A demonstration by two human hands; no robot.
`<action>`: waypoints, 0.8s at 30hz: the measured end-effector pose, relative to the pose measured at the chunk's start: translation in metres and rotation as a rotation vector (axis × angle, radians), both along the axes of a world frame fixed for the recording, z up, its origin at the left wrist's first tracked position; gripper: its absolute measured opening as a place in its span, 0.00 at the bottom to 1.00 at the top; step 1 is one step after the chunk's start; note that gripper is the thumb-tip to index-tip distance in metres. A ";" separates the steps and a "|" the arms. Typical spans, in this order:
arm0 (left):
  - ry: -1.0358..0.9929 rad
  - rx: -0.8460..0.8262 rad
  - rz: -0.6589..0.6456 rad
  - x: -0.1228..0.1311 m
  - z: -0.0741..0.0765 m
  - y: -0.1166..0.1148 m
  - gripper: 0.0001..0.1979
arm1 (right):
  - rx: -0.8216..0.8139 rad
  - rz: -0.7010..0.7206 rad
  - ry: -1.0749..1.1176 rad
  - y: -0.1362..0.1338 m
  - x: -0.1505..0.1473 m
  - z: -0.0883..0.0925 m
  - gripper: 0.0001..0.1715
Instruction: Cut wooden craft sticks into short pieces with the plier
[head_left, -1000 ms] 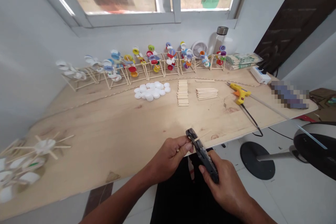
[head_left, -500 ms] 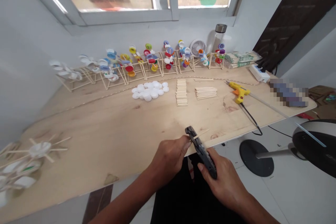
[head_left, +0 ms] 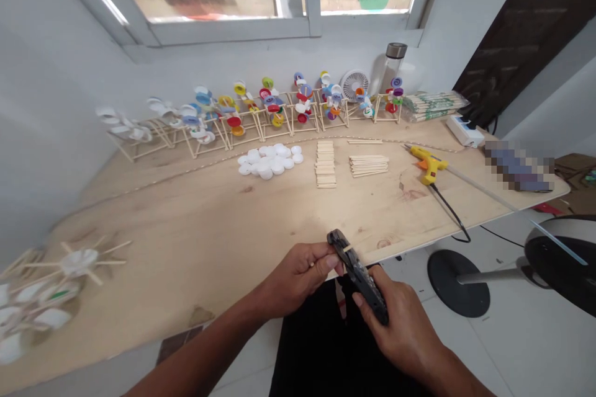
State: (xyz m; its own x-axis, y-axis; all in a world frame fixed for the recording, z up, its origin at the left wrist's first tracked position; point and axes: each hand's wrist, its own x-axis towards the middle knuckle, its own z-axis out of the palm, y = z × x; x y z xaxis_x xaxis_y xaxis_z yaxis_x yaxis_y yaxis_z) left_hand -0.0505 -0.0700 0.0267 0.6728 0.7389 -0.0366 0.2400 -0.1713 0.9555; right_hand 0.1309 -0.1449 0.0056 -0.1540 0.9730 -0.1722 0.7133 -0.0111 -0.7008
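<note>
Wooden stick (head_left: 347, 248): here it is, held over the near edge of the counter (head_left: 200, 217), a pale bit of it lying across the head of the black hand tool (head_left: 357, 272)!
Left hand (head_left: 305, 270): thumb and fingers pinching the stick, right up beside the tool's head.
Right hand (head_left: 403, 319): wrapped around the tool's handles, a firm grip; whether the jaws have bitten through the wood, I can't tell from here.
Stick piles: two neat lots beyond the hands, a ladder-like column (head_left: 325, 167) and a sheaf (head_left: 369, 165) to the right of it; the pinched stick is in neither.
White caps (head_left: 265, 169): a loose cluster to the left of the column, none of them mounted on anything.
Wall row: a line-up of capped stick frames (head_left: 302, 118), and these look built to me, caps and all!
Left corner: a spoked hub (head_left: 79, 262), its sticks radiating with no caps at the tips, so I'd call that one half-made; just in front, a capped wheel (head_left: 53, 319) looks further on.
Glue gun (head_left: 429, 165): yellow, lying on its side to the right, no hand on it.
Reckoning: plenty assembled, plenty loose, and this one stick between the two hands.
</note>
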 end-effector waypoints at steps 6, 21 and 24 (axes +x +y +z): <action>0.336 0.854 0.390 0.015 -0.020 -0.011 0.10 | -0.016 -0.070 -0.007 0.003 -0.004 -0.003 0.05; -0.198 -0.372 0.014 0.002 -0.009 -0.007 0.18 | -0.014 0.033 0.038 -0.003 0.007 0.010 0.09; -0.257 -0.465 -0.011 0.001 -0.011 -0.006 0.18 | -0.008 0.036 0.018 -0.003 0.006 0.009 0.07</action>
